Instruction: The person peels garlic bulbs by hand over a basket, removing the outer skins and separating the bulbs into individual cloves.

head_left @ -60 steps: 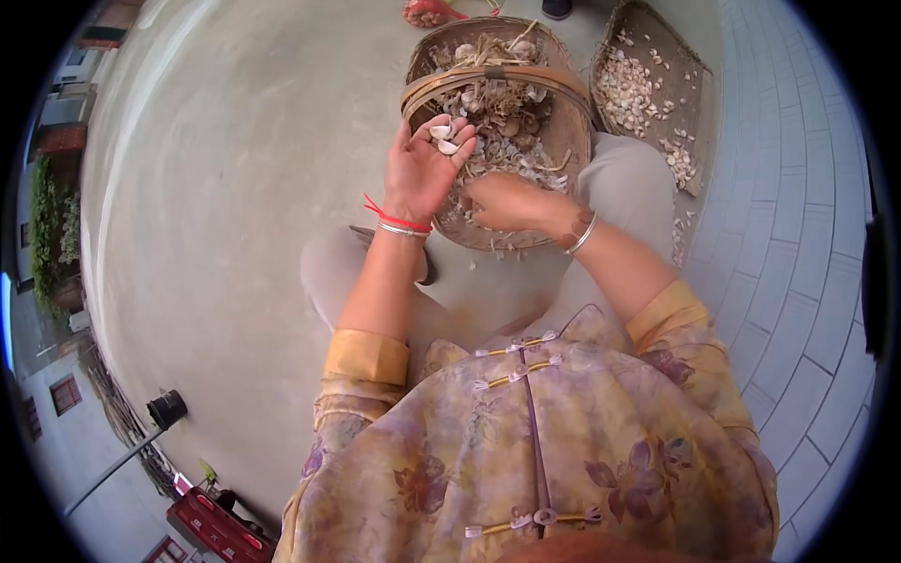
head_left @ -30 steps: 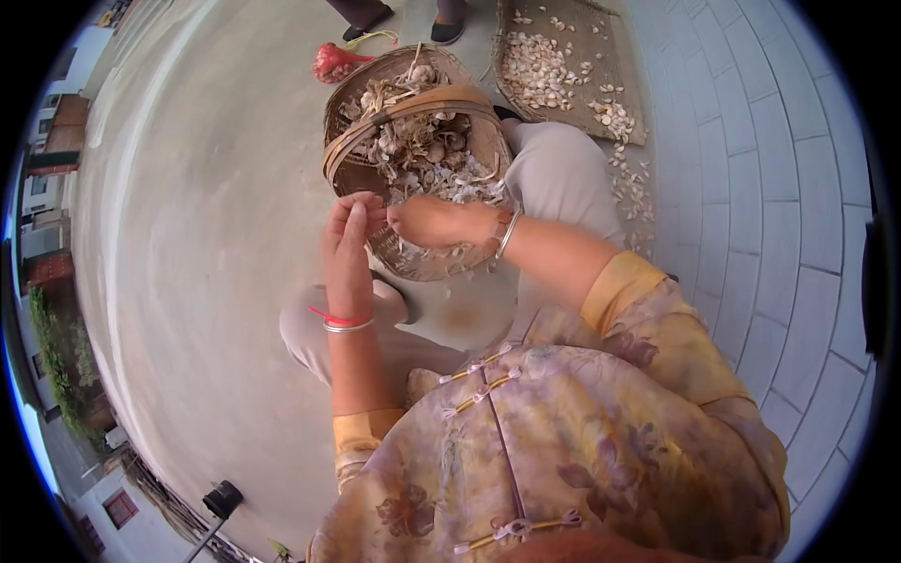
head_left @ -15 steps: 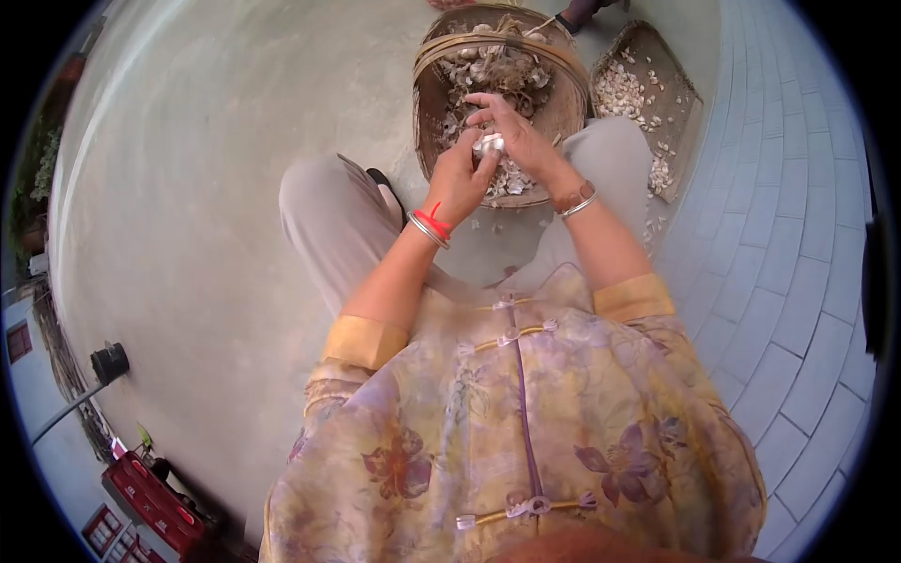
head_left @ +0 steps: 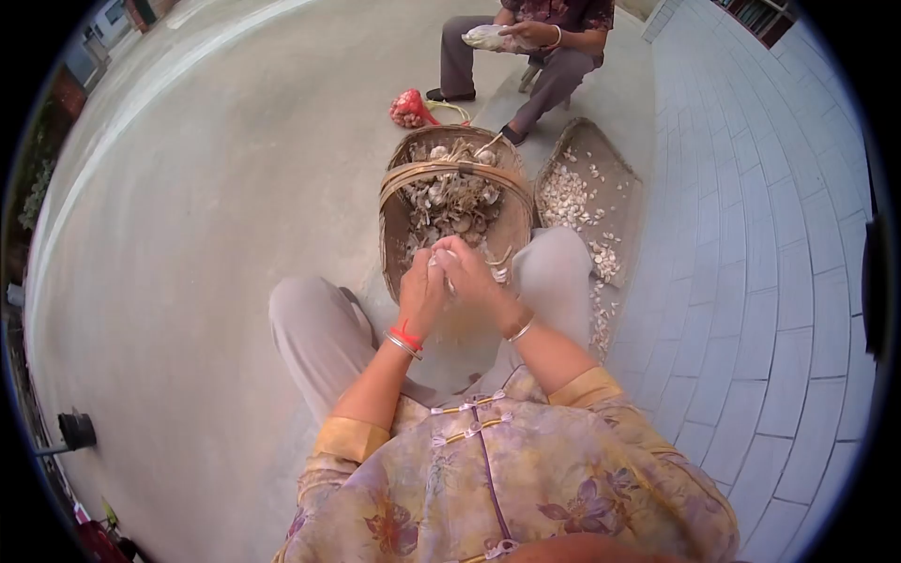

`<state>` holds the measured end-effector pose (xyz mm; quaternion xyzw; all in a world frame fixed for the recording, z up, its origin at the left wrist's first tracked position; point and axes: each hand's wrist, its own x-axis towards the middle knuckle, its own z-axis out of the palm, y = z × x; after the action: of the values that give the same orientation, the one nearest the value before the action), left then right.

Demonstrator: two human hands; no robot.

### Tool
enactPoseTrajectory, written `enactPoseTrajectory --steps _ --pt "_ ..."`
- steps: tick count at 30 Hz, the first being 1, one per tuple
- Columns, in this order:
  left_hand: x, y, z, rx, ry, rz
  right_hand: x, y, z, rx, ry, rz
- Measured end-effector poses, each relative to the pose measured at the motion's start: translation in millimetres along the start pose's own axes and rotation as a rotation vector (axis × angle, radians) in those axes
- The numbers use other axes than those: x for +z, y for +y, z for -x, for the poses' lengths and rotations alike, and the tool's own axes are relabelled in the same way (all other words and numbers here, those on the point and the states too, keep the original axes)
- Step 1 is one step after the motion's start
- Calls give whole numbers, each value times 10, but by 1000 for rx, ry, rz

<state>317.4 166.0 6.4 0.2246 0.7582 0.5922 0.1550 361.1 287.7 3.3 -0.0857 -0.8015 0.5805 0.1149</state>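
Note:
My left hand [head_left: 422,289], with a red string and a silver bangle at its wrist, is closed with its fingertips against my right hand [head_left: 472,279]. Between them they grip a garlic bulb [head_left: 435,261], of which only a pale sliver shows. Both hands are over the near end of a woven basket [head_left: 387,239] with a hooped handle. Dry garlic bulbs and husks [head_left: 458,199] fill much of the basket.
Right of the basket lies a flat woven tray [head_left: 619,192] with loose garlic cloves [head_left: 563,197]; more cloves trail on the floor. Beyond sits another person [head_left: 568,80] holding a pale bundle [head_left: 490,38]. A red net bag [head_left: 409,110] rests behind the basket.
The view has tilted up, bringing the seated person and red net bag into sight. My right fingers, raised before, have closed in toward my left hand, covering most of the garlic.

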Motion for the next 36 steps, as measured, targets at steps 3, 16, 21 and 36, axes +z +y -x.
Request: enactPoseTrajectory --steps 3,16,21,36 --pt "-4 -57 -29 -18 43 -25 70 79 -33 -44 50 -52" --pt "64 -95 -48 -25 113 53 50 -103 -38 -153 6 63" --pt "86 -99 -34 -42 124 144 52 -168 -21 -187 -2 118" --pt "-31 -120 -80 17 132 323 107 -9 -70 -122 77 -84"
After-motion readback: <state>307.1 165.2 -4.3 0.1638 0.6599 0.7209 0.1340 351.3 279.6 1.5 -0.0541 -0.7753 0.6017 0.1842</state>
